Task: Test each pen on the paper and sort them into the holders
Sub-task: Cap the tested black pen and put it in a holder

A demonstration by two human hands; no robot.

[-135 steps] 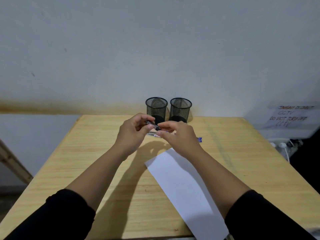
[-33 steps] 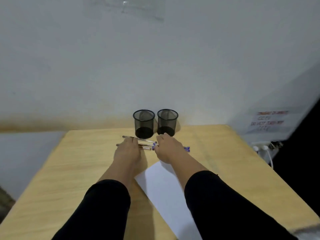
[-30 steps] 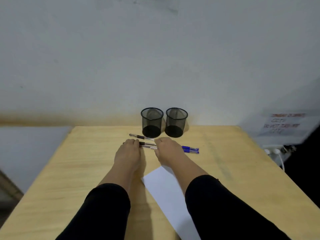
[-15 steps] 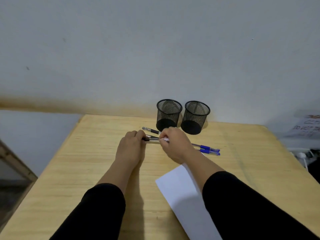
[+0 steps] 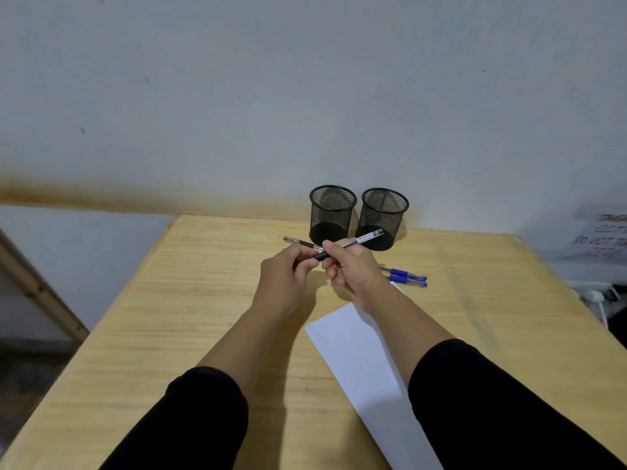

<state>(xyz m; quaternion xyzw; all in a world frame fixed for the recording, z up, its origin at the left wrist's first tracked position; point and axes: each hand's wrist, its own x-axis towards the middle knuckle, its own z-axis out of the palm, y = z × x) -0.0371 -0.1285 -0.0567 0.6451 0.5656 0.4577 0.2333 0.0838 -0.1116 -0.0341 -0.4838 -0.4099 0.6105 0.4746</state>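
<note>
both hands on one pen

the right hand (image 5: 353, 266) and left hand (image 5: 288, 276) pinch a clear pen (image 5: 353, 244) above the table (image 5: 190, 300), before two mesh holders (image 5: 331, 212). blue pens (image 5: 405, 278) lie beside the paper (image 5: 359, 361); another pen (image 5: 300, 242) lies behind the left hand.

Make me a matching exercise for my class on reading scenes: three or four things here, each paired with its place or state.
Things:
1. clear pen
2. blue pens
3. paper
4. holders

Places:
A. standing at the table's far edge by the wall
B. held up in both hands
C. lying flat under the right forearm
D. lying on the table right of the hands

Pairs: 1-B, 2-D, 3-C, 4-A
</note>
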